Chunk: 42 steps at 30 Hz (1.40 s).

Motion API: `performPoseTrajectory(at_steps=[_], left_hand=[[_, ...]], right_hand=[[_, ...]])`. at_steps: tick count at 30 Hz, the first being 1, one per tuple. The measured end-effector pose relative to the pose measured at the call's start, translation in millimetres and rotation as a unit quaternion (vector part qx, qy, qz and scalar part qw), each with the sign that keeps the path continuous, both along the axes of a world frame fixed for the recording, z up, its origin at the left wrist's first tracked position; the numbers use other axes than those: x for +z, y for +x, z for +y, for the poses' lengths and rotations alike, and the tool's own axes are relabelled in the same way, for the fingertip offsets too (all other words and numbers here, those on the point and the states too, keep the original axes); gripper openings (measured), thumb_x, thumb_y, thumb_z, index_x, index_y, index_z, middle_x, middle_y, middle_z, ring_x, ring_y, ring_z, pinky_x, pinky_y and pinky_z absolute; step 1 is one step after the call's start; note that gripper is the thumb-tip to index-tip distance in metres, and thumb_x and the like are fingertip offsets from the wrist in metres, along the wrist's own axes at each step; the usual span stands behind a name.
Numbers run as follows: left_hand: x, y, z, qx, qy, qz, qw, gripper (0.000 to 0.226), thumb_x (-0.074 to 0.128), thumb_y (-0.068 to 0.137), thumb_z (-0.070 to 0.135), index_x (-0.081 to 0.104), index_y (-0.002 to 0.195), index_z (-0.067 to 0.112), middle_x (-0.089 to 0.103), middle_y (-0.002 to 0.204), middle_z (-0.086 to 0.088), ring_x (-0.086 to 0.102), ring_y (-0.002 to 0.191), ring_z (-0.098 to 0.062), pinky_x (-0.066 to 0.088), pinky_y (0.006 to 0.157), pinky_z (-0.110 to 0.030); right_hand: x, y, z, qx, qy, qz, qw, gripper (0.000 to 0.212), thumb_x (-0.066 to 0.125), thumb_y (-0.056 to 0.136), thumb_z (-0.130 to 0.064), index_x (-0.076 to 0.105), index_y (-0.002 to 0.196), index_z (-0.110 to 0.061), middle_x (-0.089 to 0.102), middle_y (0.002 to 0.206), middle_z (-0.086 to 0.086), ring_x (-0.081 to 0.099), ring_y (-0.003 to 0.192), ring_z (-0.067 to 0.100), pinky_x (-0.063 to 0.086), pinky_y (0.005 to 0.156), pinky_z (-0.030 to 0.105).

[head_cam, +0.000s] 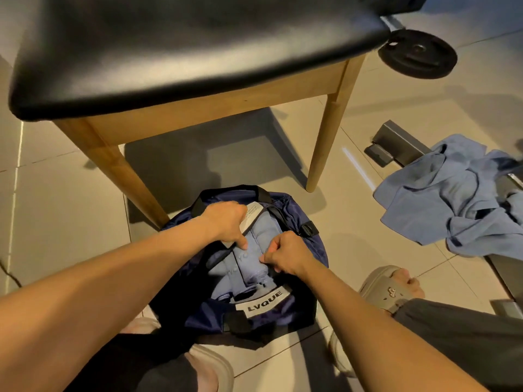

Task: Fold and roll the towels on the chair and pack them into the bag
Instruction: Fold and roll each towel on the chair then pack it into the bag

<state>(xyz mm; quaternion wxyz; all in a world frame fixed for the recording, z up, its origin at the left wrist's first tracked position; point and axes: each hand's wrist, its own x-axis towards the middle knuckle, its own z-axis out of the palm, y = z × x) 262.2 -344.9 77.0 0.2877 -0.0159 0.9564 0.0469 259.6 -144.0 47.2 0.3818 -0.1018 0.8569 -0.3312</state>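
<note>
The rolled towels [254, 258], pale blue, lie side by side inside the open navy bag [317, 250], which sits on the floor [56, 207] in front of the chair [184, 46]. The left hand [226, 224] grips the bag's far rim beside a white label [250, 219], its fingers curled and one fingertip touching a roll; the right hand [285, 257] has its fingers closed in a pinch at the edge of the nearer roll, though the bag's rim may be caught in that pinch too.

The rolls look loosely seated; a tug on one corner could unwind it, and soft bag walls may sag inward and trap cloth at the opening. The seat shows no towels, yet loose towels [447, 199] lie heaped on the floor well to the right, draped over a metal frame [396, 142]; they look unfolded, so I judge the job unfinished. Reaching them means passing the chair leg [322, 142] and the person's slippered foot [390, 290]; a weight plate [418, 53] lies beyond the seat corner, clear of the bag.
</note>
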Motion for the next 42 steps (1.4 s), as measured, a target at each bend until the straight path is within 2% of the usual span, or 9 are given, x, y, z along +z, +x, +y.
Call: performPoseTrajectory(at_steps=[7, 17, 22, 25, 30, 34, 37, 39, 42], left_hand=[[64.6, -55.2, 52.2, -0.018, 0.000, 0.011, 1.000, 0.052, 0.082, 0.070, 0.061, 0.071, 0.086, 0.013, 0.067, 0.074, -0.001, 0.061, 0.068, -0.023, 0.050, 0.060, -0.035], [48.7, -172.1, 216.5, 0.003, 0.166, 0.132, 0.977, 0.025, 0.071, 0.086, 0.046, 0.062, 0.089, 0.023, 0.065, 0.085, 0.004, 0.061, 0.080, -0.019, 0.047, 0.064, -0.032], [-8.9, -228.2, 287.8, 0.059, 0.239, 0.091, 0.965, 0.029, 0.072, 0.085, 0.040, 0.063, 0.100, 0.016, 0.065, 0.089, -0.001, 0.061, 0.084, -0.023, 0.052, 0.074, -0.038], [-45.8, -250.9, 322.3, 0.090, 0.270, 0.057, 0.957, 0.028, 0.073, 0.086, 0.035, 0.062, 0.101, 0.015, 0.065, 0.089, -0.001, 0.062, 0.089, -0.026, 0.050, 0.076, -0.035], [-99.6, -265.6, 360.3, 0.116, 0.247, 0.026, 0.962, 0.035, 0.073, 0.086, 0.039, 0.063, 0.103, 0.010, 0.066, 0.103, -0.009, 0.063, 0.096, -0.030, 0.053, 0.081, -0.038], [-126.1, -248.0, 378.9, 0.061, 0.114, 0.101, 0.986, 0.030, 0.068, 0.088, 0.042, 0.058, 0.095, 0.015, 0.065, 0.095, -0.005, 0.062, 0.096, -0.029, 0.037, 0.077, -0.032], [-135.5, -236.6, 386.2, 0.040, 0.106, 0.142, 0.983, 0.007, 0.062, 0.088, 0.022, 0.056, 0.085, 0.019, 0.071, 0.092, -0.006, 0.064, 0.088, -0.029, 0.025, 0.072, -0.030], [-138.1, -234.3, 385.1, 0.060, 0.143, 0.139, 0.978, 0.007, 0.060, 0.089, 0.019, 0.062, 0.084, 0.015, 0.070, 0.089, -0.008, 0.065, 0.085, -0.031, 0.028, 0.069, -0.031], [-129.2, -236.0, 368.4, 0.144, 0.212, 0.132, 0.958, 0.014, 0.064, 0.089, 0.022, 0.066, 0.087, 0.009, 0.068, 0.091, -0.011, 0.063, 0.087, -0.034, 0.044, 0.069, -0.035]], right_hand=[[59.9, -72.7, 50.3, -0.081, -0.053, -0.033, 0.995, 0.023, 0.074, 0.086, -0.009, 0.065, 0.066, -0.005, 0.060, 0.052, 0.011, 0.040, 0.039, 0.016, 0.029, 0.038, 0.021], [96.5, -215.2, 193.7, -0.191, 0.013, 0.083, 0.978, 0.023, 0.063, 0.098, -0.013, 0.070, 0.090, 0.008, 0.071, 0.080, 0.023, 0.060, 0.061, 0.025, 0.051, 0.055, 0.033], [52.3, -265.3, 280.1, -0.252, 0.104, 0.150, 0.950, 0.036, 0.051, 0.092, 0.002, 0.034, 0.063, -0.012, 0.030, 0.059, 0.013, 0.029, 0.057, 0.027, 0.033, 0.058, 0.041], [29.2, -279.3, 322.7, -0.267, 0.185, 0.139, 0.936, 0.011, 0.053, 0.098, -0.005, 0.058, 0.107, -0.010, 0.055, 0.102, 0.024, 0.047, 0.072, 0.035, 0.033, 0.064, 0.040], [-5.2, -297.5, 367.3, -0.317, 0.261, 0.108, 0.906, 0.060, 0.061, 0.099, -0.030, 0.034, 0.151, -0.015, 0.020, 0.159, 0.024, 0.043, 0.130, 0.049, 0.048, 0.096, 0.055], [-17.3, -300.3, 377.2, -0.369, 0.257, 0.122, 0.885, 0.064, 0.068, 0.093, -0.016, 0.034, 0.146, -0.008, 0.024, 0.154, 0.025, 0.048, 0.124, 0.048, 0.048, 0.098, 0.052], [-17.7, -301.6, 384.4, -0.374, 0.266, 0.165, 0.873, 0.025, 0.060, 0.096, -0.008, 0.053, 0.119, -0.002, 0.054, 0.124, 0.023, 0.055, 0.111, 0.039, 0.042, 0.078, 0.038], [-17.9, -298.1, 390.2, -0.388, 0.250, 0.182, 0.868, 0.013, 0.057, 0.097, -0.006, 0.052, 0.085, -0.006, 0.054, 0.086, 0.012, 0.054, 0.084, 0.031, 0.036, 0.067, 0.032], [-6.7, -292.0, 388.5, -0.423, 0.199, 0.184, 0.865, 0.009, 0.061, 0.090, 0.004, 0.062, 0.084, 0.010, 0.059, 0.079, 0.023, 0.059, 0.076, 0.036, 0.049, 0.062, 0.040]])
